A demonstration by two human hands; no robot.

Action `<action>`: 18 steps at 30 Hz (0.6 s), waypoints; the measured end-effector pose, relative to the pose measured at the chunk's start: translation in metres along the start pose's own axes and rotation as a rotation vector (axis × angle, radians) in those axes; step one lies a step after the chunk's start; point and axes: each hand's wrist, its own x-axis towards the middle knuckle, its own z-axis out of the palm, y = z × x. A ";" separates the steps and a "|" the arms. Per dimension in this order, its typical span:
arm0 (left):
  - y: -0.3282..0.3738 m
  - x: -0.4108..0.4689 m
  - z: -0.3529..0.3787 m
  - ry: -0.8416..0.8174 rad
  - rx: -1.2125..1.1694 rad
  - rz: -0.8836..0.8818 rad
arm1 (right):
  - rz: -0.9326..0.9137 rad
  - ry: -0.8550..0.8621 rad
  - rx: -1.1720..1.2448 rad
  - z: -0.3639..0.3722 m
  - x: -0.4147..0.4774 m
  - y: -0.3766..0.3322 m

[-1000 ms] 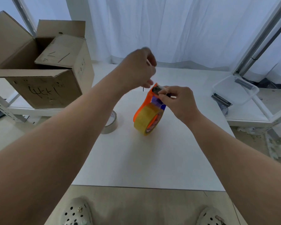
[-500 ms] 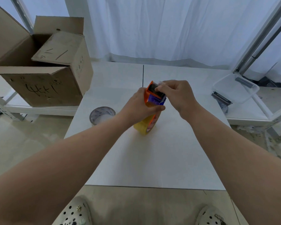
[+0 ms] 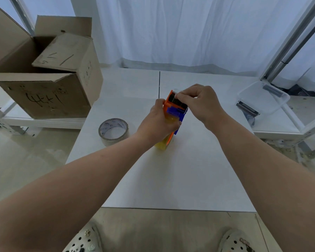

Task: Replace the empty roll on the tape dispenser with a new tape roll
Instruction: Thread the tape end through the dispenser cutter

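Since a second ago the left hand (image 3: 158,122) has come down from above the table and now grips the dispenser (image 3: 173,109), which has turned more edge-on to the camera. Surface and room: white table (image 3: 180,179) with a dark seam running back from its middle, on a pale floor before white curtains (image 3: 180,30); an open cardboard box (image 3: 49,95) on a low shelf at left, a clear tub (image 3: 262,98) on a shelf at right. Dispenser: orange frame, blue inner part, upright at the table's centre, with a yellow roll (image 3: 162,144) mounted in it and touching the table. The right hand (image 3: 200,104) pinches the dispenser's top end by the toothed edge. Count: one dispenser; two rolls, the yellow one and a clear roll (image 3: 113,130) lying flat to its left, apart; two hands; one box; one tub; two shoes (image 3: 84,240).
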 end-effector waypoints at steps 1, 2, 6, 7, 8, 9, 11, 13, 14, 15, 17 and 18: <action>-0.001 0.000 0.000 -0.008 -0.007 -0.003 | 0.013 0.006 0.009 -0.001 0.000 0.000; -0.001 0.001 0.000 -0.013 -0.010 -0.011 | 0.020 0.012 0.014 -0.002 0.000 0.000; 0.000 0.000 -0.007 0.022 -0.063 0.028 | -0.027 -0.013 0.020 -0.009 -0.002 0.003; 0.002 0.001 -0.011 0.062 -0.096 0.081 | -0.036 -0.024 0.029 -0.011 -0.002 0.003; 0.003 0.002 -0.017 0.099 -0.127 0.138 | -0.041 -0.032 0.036 -0.012 -0.002 0.004; 0.004 0.004 -0.023 0.118 -0.147 0.183 | -0.046 -0.038 0.040 -0.013 -0.002 0.004; 0.005 0.009 -0.035 0.064 -0.161 0.216 | -0.056 -0.046 0.035 -0.013 -0.002 0.006; 0.005 0.011 -0.044 -0.041 -0.200 0.187 | -0.065 -0.057 0.038 -0.013 -0.002 0.006; 0.005 0.012 -0.049 -0.076 -0.227 0.166 | -0.068 -0.063 0.042 -0.014 -0.002 0.007; 0.006 0.013 -0.052 -0.091 -0.230 0.148 | -0.069 -0.069 0.042 -0.014 -0.002 0.007; 0.008 0.016 -0.057 -0.099 -0.181 0.147 | -0.076 -0.087 0.027 -0.014 -0.002 0.006; 0.010 0.017 -0.059 -0.115 -0.156 0.151 | -0.081 -0.100 0.022 -0.014 -0.002 0.006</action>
